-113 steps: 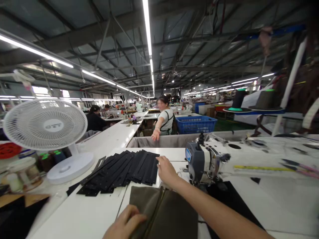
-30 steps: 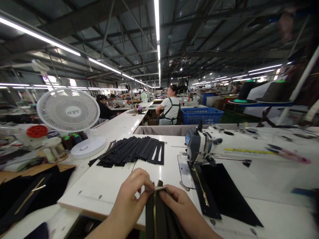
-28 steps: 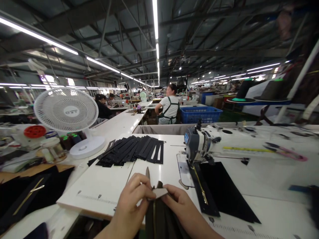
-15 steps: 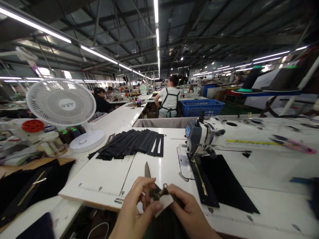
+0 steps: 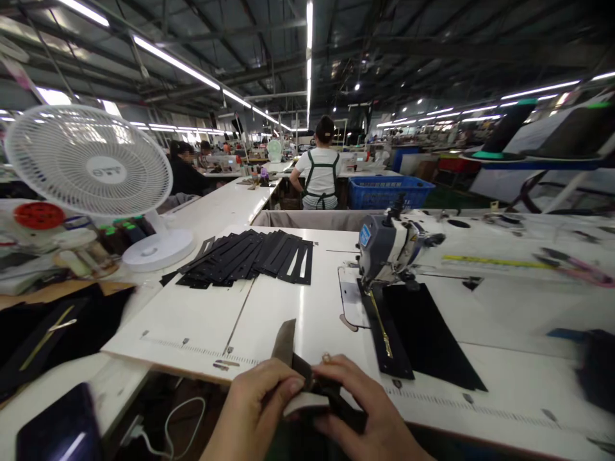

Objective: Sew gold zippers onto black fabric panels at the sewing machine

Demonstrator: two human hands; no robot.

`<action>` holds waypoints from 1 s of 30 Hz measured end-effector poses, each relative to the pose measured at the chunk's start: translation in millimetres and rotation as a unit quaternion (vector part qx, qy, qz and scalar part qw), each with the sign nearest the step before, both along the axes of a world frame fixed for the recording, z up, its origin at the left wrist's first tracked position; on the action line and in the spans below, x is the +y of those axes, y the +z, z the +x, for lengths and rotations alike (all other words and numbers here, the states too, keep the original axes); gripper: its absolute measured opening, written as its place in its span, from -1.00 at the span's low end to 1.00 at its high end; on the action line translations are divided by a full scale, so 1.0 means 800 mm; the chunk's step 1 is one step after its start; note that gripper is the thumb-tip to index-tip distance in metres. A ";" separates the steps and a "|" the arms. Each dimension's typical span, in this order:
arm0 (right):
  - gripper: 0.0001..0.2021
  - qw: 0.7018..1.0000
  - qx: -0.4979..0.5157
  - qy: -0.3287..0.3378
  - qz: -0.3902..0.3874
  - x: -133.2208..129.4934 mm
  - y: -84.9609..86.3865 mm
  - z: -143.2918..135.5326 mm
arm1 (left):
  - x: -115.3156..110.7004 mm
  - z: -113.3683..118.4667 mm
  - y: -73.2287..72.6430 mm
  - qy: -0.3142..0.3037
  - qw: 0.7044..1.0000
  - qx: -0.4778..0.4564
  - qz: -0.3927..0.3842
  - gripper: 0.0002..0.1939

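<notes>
At the table's near edge, my left hand (image 5: 262,400) pinches a dark strap (image 5: 284,342) whose pale end sticks up above the fingers. Close beside it on the right, my right hand (image 5: 360,400) grips dark strap pieces, with a small brass-coloured ring (image 5: 327,358) at its fingertips. A pale flap (image 5: 306,403) shows between the hands. Right of them, a black panel with a gold zipper (image 5: 383,326) lies under the sewing machine's head (image 5: 382,246), over a larger black piece (image 5: 427,333).
Black slotted pieces (image 5: 240,257) lie fanned out on the white table (image 5: 192,320). A white fan (image 5: 108,169) stands at left, a phone (image 5: 62,426) at lower left. Scissors (image 5: 576,266) rest on the machine. A person (image 5: 323,169) stands beyond, beside a blue basket (image 5: 390,192).
Both hands have drawn closer together around the strap, and the strap end has turned and looks wider. The camera view has shifted, and more of the phone shows.
</notes>
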State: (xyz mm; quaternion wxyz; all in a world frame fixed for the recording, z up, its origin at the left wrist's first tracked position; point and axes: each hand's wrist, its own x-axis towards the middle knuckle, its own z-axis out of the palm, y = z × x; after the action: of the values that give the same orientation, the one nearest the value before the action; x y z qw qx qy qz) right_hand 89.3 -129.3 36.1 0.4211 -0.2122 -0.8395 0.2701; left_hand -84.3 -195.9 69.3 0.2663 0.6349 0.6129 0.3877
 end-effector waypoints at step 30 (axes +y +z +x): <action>-0.78 0.932 -0.091 0.026 0.350 -0.008 0.024 -0.004 | -0.031 0.022 -0.013 0.057 0.997 -0.054 -0.001 -0.65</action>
State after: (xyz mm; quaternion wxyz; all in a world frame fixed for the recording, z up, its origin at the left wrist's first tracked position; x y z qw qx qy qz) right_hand 86.4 -135.8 55.0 0.3836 -0.0529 -0.9206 -0.0503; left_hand -66.7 -220.7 58.8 0.2769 0.5769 0.6334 0.4352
